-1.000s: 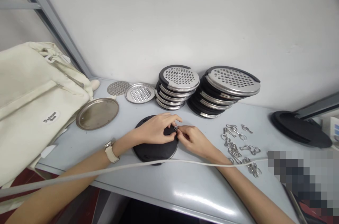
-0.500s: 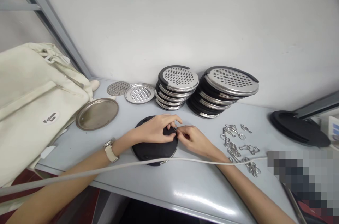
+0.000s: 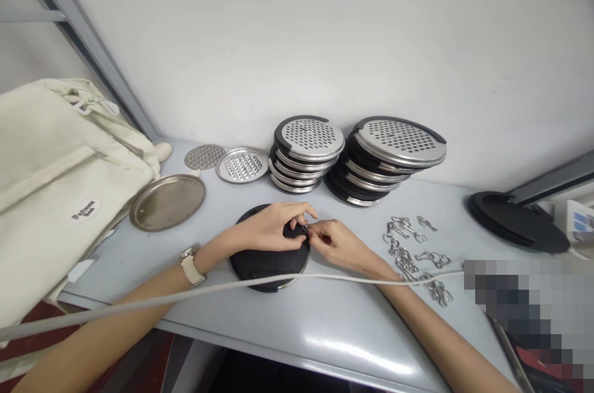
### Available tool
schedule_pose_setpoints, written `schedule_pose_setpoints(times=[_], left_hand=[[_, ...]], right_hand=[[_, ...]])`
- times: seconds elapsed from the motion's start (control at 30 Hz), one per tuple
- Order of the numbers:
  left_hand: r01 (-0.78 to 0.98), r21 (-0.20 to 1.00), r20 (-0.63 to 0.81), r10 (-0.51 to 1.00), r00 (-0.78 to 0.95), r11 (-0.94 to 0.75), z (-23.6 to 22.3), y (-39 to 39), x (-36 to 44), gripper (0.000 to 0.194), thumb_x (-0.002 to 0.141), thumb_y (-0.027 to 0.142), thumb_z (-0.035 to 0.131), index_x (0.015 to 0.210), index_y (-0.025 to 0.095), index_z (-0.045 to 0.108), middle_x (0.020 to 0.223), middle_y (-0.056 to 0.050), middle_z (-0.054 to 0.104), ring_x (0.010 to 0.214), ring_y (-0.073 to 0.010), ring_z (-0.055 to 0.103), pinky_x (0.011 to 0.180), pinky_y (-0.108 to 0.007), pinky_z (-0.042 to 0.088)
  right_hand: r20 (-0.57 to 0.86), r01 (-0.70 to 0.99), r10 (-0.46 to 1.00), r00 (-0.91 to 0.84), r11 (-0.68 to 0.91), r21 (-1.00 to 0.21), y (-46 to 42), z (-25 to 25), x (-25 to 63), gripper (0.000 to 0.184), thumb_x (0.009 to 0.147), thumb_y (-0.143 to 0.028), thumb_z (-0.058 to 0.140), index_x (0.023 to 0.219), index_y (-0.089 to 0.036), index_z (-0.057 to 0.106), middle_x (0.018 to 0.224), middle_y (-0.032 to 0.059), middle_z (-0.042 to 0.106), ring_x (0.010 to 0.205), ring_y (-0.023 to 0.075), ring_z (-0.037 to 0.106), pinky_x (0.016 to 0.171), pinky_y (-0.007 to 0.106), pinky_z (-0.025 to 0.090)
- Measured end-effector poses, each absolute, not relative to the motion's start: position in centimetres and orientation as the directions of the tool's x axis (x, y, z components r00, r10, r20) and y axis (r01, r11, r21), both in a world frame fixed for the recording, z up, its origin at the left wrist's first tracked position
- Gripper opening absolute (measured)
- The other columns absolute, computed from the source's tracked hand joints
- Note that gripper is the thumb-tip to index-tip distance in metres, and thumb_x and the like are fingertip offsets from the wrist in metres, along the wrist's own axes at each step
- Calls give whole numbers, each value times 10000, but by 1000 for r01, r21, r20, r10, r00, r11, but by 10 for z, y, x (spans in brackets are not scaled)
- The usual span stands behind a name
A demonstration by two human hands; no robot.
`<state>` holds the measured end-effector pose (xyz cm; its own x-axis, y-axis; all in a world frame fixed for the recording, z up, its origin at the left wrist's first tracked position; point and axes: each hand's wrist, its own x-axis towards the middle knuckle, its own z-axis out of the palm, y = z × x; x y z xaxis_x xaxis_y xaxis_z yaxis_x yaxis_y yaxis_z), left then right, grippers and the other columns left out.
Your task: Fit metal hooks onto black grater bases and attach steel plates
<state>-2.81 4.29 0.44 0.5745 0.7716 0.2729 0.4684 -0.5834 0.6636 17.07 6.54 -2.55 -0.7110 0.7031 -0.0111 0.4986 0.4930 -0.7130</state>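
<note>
Left hand flat on the black disc, fingers curled over its far edge, pressing it to the desk. Right hand pinched shut on a small metal clip at the disc's right rim, fingertips of both hands meeting there. Best done with the disc pinned steady and the clip held close to its tip, eased onto the rim squarely, not forced; also kept clear of the white cable crossing both forearms.

Pale grey desk against a plain white wall. More clips loose to the right, near the right forearm. Two stacks of perforated lids at the back; a flat metal plate and two small strainers to the left; cream bag at far left; another black disc at far right.
</note>
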Motion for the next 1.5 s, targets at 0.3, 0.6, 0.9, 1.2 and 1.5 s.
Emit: schedule_pose_setpoints(times=[0.3, 0.6, 0.9, 1.2, 1.5], left_hand=[[441, 681, 260, 756, 601, -585, 6, 44, -29, 407, 695, 104, 571, 1091, 194, 541, 808, 18, 568, 751, -125, 551, 716, -227, 433], [414, 697, 261, 745, 614, -586, 5, 44, -29, 418, 677, 84, 581, 1076, 197, 528, 775, 39, 562, 687, -104, 536, 641, -197, 413], [462, 664, 222, 744, 630, -589, 7, 42, -30, 376, 743, 81, 525, 1098, 203, 504, 843, 25, 601, 694, -109, 524, 700, -227, 433], [564, 588, 185, 775, 604, -580, 10, 44, -39, 385, 775, 170, 568, 1146, 201, 469, 821, 13, 545, 746, -144, 535, 706, -258, 442], [503, 671, 156, 767, 623, -545, 16, 39, -32, 320, 722, 125, 579, 1025, 197, 504, 749, 47, 520, 676, -113, 501, 650, -227, 417]], right_hand=[[-15, 465, 679, -734, 486, -740, 66, -24, 171, 241, 777, -184, 421, 579, -186, 282, 551, -63, 269, 531, 72, 239, 488, 217, 221], [-35, 446, 656, -754, 472, -761, 67, -20, 172, 239, 789, -198, 408, 576, -187, 298, 560, -64, 274, 536, 70, 267, 503, 218, 235], [-47, 374, 646, -762, 379, -847, 73, -20, 179, 248, 833, -230, 359, 609, -199, 256, 603, -56, 206, 550, 77, 231, 509, 230, 202], [51, 392, 665, -745, 498, -774, 68, -20, 174, 314, 926, -325, 344, 651, -179, 388, 599, -52, 360, 566, 90, 323, 546, 227, 263], [36, 428, 631, -775, 566, -704, 68, -18, 174, 258, 884, -258, 399, 658, -156, 472, 595, -47, 413, 543, 83, 338, 527, 218, 266]])
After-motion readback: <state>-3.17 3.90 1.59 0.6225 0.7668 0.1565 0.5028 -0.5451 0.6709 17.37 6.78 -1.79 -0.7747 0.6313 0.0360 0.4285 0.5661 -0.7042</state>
